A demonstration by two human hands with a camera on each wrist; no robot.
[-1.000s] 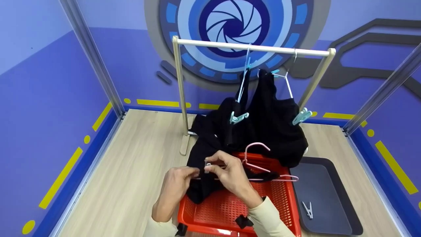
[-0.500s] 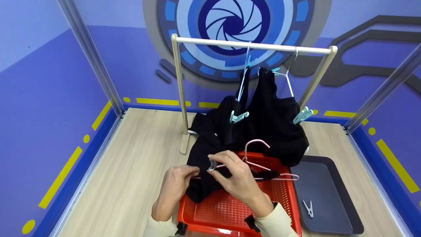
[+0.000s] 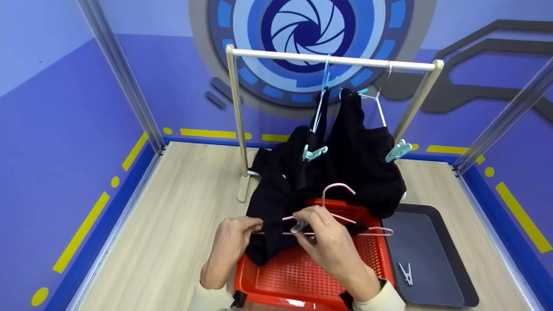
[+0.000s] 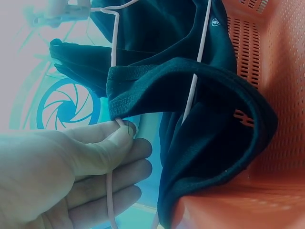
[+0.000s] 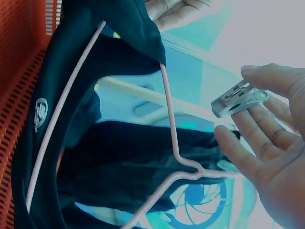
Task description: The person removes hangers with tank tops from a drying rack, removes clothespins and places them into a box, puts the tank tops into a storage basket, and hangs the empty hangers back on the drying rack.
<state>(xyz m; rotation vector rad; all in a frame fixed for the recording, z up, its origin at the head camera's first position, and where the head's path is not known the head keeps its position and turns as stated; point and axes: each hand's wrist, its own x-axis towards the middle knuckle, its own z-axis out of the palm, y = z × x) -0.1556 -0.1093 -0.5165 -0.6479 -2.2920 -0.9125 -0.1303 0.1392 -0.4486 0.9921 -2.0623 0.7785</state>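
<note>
My left hand point(image 3: 231, 244) pinches the pink hanger point(image 5: 199, 171) between thumb and forefinger, just beside the edge of the black garment point(image 4: 152, 81); its other fingers lie loosely extended behind the wire. My right hand point(image 3: 330, 237), partly closed, holds a grey clip point(image 5: 252, 101) at the fingertips, near the hanger but apart from the garment in the right wrist view. The garment is threaded on the hanger, over the red basket point(image 3: 281, 276). Behind, black clothing point(image 3: 363, 155) with pale blue clips point(image 3: 398, 151) hangs from a rack point(image 3: 276, 55). To the right, a dark tray point(image 3: 427, 242) on the surface point(image 3: 194, 181) bears a second clip point(image 3: 406, 274).
</note>
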